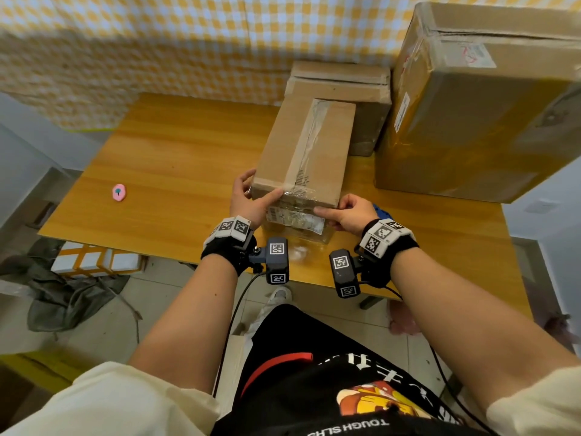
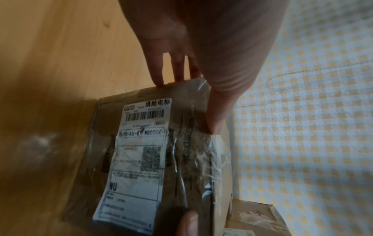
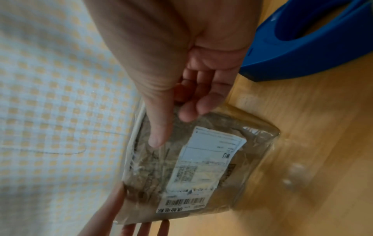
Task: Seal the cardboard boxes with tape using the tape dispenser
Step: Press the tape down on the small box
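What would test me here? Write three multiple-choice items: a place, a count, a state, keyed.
1. Where is the tape dispenser? A on a shelf; B on the table by the right hand; C on the floor.
2. How many cardboard boxes stand on the table? A one; B two; C three.
3. The left hand holds? A nothing; B the small box; C the dispenser.
Key: B, it lies on wood beside that hand; C, small box, medium box, large box; B, it grips the near end.

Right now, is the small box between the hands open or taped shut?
Taped shut: clear tape runs along the small box top seam and down its labelled end.
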